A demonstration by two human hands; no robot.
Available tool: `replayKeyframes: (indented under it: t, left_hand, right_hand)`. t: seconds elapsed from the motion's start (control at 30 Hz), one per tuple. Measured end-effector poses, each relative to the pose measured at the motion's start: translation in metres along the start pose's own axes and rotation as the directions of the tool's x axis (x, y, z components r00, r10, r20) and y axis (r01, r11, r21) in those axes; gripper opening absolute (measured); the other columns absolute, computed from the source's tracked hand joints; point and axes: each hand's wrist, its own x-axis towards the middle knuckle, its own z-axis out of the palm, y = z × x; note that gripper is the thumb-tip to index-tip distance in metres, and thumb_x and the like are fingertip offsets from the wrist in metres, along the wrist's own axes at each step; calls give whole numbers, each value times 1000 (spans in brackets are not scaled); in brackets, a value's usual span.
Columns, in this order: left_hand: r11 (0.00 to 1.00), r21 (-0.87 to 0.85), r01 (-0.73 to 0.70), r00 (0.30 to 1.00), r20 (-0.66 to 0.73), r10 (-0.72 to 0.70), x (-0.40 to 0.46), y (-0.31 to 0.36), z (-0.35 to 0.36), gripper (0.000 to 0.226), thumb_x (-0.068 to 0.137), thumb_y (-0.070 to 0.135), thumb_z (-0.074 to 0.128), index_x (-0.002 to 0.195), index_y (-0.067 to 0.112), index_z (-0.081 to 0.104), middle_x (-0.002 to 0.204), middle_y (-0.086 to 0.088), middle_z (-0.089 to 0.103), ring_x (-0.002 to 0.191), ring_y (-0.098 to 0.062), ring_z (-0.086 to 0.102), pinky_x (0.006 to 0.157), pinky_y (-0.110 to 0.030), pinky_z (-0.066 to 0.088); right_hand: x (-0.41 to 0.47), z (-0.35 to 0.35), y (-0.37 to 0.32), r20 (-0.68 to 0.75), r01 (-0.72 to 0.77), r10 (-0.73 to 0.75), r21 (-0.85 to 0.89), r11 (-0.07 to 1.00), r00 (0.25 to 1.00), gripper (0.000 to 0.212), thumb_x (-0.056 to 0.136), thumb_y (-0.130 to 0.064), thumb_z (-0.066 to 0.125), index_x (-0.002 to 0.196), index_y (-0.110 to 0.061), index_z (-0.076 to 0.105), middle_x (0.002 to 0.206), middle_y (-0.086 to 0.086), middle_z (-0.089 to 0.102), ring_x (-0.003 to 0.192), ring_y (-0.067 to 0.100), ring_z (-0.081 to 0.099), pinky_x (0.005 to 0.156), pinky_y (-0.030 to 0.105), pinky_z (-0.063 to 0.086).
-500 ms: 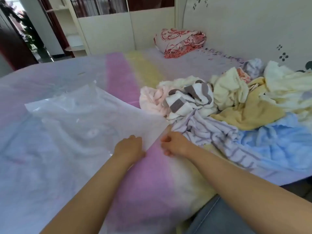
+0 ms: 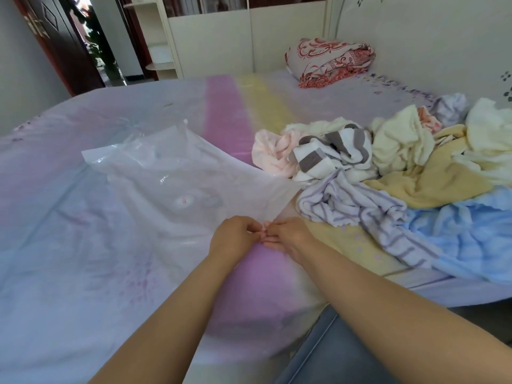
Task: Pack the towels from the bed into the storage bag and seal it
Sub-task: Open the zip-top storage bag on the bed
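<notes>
Storage bag [image 2: 177,189]: a clear plastic bag was laid flat on the bed [image 2: 69,259], left of the towel heap; its long axis was seen to run from the near edge at the hands away toward the far left, with one far corner lifted and crinkled.
Near edge of bag: it was pointed toward the person, and was held at the spot where both hands met.
Left hand [image 2: 235,235]: the fingers were curled and the bag's near edge was pinched by them.
Right hand [image 2: 288,235]: the fingers were curled and the same edge was pinched, fingertips touching those of the left hand.
Towels [image 2: 388,173]: a loose heap was spread on the bed to the right, just beside the bag's right edge; none was seen inside the bag.
Folded quilt [image 2: 329,60]: it was set at the far end of the bed, by the wall.
</notes>
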Motion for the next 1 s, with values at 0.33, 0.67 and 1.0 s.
replayKeyframes:
  t: [0.33, 0.67, 1.0]
  left_hand:
    - [945, -311, -102, 994, 8, 110, 21, -10, -13, 13, 84, 24, 78, 96, 19, 80, 88, 6, 76, 82, -10, 70, 83, -38, 59]
    - [927, -365, -85, 995, 15, 97, 37, -21, -32, 28, 81, 26, 80, 107, 17, 76, 100, 4, 75, 82, -8, 71, 78, -25, 57]
    - [905, -412, -106, 994, -49, 94, 35, -31, -27, 20, 87, 17, 73, 106, 20, 78, 93, 7, 77, 60, 8, 64, 63, -7, 49]
  right_hand:
    - [7, 10, 10, -56, 134, -123, 267, 954, 991, 7, 87, -10, 65, 91, -5, 66, 80, 9, 72, 66, 11, 71, 62, 20, 58]
    - [15, 34, 8, -79, 182, -164, 398, 899, 983, 6, 89, -7, 61, 89, -8, 66, 75, 3, 72, 67, 8, 69, 66, 20, 58]
    - [19, 37, 2, -99, 252, -240, 133, 958, 966, 19, 90, -2, 59, 107, 1, 66, 84, 8, 70, 67, 8, 68, 66, 18, 58]
